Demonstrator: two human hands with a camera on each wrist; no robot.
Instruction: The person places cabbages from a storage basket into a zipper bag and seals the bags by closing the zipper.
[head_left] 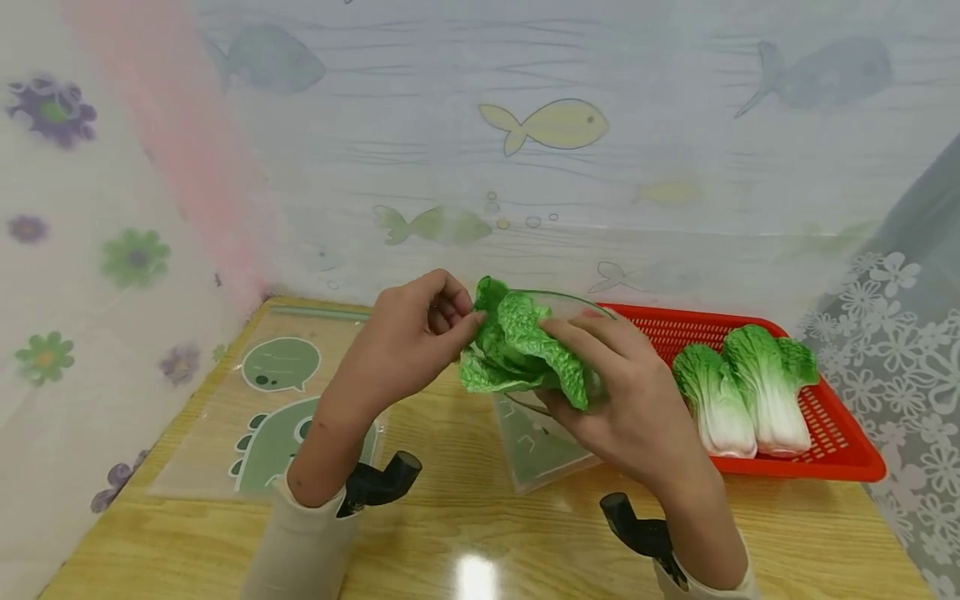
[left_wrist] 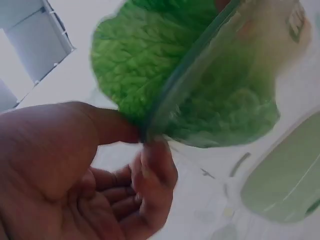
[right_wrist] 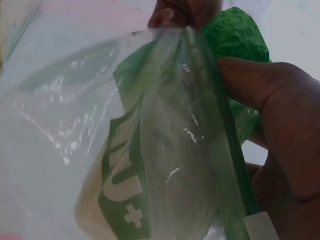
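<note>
A green leafy Chinese cabbage (head_left: 517, 342) sits partly inside a clear zip bag (right_wrist: 60, 135), its crinkled leaves sticking out of the mouth. The left hand (head_left: 408, 333) pinches the bag's green-edged rim between thumb and forefinger, beside the leaves; its other fingers curl loosely. On the opposite side, the right hand (head_left: 626, 392) grips the rim, with its thumb (right_wrist: 255, 82) against the green zip strip and fingers by the leaves. A white slider (right_wrist: 261, 227) shows at one end of the strip. Through the clear film, the cabbage's pale lower part is faintly visible.
On the right, a red plastic basket (head_left: 847, 433) holds two more Chinese cabbages (head_left: 765, 392). A flat zip bag (head_left: 217, 417) with a green cartoon print lies at the table's left. Below the hands, another printed bag surface (head_left: 540, 446) rests on the wooden table (head_left: 450, 500).
</note>
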